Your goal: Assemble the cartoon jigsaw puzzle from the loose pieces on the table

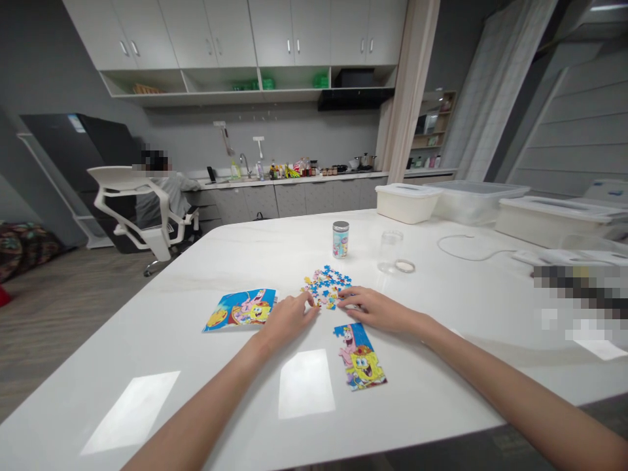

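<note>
A heap of loose jigsaw puzzle pieces (328, 280), mostly blue with some yellow and pink, lies on the white table. My left hand (290, 314) rests at the heap's left edge, fingers bent, thumb and forefinger slightly apart beside a small piece. From the right, my right hand (375, 307) reaches over the near pieces with its fingers stretched out; its fingertips touch or nearly touch them. Nearer to me lies a joined puzzle section (362, 360) with a yellow and a pink cartoon figure. A creased picture sheet (243, 309) lies left of my left hand, which partly covers its right edge.
Behind the heap stands a printed tin (340, 240) with a silver lid. A clear jar (391, 250) and a round lid ring (405, 265) are to its right. Lidded boxes (408, 203) and a white cable (471, 254) occupy the far right. A person (159, 196) sits beyond the table.
</note>
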### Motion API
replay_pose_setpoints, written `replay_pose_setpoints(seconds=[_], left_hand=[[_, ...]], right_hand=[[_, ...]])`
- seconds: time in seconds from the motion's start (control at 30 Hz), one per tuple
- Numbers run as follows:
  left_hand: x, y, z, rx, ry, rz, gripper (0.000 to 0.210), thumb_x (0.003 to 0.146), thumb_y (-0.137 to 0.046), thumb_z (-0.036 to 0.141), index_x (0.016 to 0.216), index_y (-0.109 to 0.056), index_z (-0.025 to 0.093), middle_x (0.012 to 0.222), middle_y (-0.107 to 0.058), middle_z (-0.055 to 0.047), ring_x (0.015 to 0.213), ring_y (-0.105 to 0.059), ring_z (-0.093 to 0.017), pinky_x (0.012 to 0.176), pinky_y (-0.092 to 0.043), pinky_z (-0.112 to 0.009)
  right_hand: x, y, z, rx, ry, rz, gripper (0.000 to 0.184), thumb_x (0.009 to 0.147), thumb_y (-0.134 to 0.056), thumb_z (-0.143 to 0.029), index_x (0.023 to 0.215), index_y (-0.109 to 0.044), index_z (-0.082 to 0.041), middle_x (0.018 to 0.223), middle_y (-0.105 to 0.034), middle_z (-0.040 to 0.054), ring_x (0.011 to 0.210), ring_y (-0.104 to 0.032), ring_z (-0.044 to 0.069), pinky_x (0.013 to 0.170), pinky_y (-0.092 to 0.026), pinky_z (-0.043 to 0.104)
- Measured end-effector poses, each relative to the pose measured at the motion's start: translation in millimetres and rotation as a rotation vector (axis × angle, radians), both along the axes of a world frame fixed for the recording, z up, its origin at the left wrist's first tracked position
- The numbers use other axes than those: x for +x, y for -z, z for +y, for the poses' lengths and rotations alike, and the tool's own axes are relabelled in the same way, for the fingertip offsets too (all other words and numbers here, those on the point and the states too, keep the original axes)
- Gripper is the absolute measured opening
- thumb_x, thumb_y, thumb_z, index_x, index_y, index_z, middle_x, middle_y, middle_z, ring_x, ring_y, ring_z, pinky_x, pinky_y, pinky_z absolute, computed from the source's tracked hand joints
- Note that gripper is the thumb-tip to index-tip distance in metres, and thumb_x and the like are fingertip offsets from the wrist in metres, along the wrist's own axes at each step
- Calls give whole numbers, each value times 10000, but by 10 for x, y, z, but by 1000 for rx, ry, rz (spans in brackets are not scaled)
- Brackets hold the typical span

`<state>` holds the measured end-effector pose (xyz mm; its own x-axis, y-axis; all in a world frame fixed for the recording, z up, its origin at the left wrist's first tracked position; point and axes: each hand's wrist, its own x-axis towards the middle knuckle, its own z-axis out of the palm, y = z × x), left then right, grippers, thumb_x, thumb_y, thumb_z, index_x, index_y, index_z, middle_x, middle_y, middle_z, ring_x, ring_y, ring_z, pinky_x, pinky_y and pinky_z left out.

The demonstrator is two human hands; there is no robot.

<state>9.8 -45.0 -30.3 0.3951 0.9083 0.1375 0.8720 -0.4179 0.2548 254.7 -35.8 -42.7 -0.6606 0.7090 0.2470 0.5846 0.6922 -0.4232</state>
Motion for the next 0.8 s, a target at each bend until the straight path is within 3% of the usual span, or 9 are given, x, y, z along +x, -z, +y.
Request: replay_pose_setpoints(seconds=[0.27,0.53,0.8], left_hand=[[-1,11,4,24,-5,52,276,930,-457,340,1134,-588,208,664,-649,-19,788,-648,-225,734,-439,-303],[-4,16,-2,24,-4,45,241,902,-452,340,1081,-562,222,644,-632,3,742,-640,-207,694,-417,-280],[-11,23,4,13,0,77,245,907,-430,321,1069,-591,232,634,-632,-6,766,-641,-216,672,-396,-277]], right_hand=[[-4,-36,-8,8,-49,18,260,939,-481,-219,1125,-661,-236,1191,-610,71,1068,-580,183,942,-465,355],[-4,-31,4,45,-1,41,214,928,-496,-192,1002,-691,-239,1174,-625,72,1084,-575,192,934,-475,380],[24,-11,37,98,-36,15,214,919,-513,-169,1015,-698,-223,1102,-651,71,1008,-585,199,889,-475,379]])
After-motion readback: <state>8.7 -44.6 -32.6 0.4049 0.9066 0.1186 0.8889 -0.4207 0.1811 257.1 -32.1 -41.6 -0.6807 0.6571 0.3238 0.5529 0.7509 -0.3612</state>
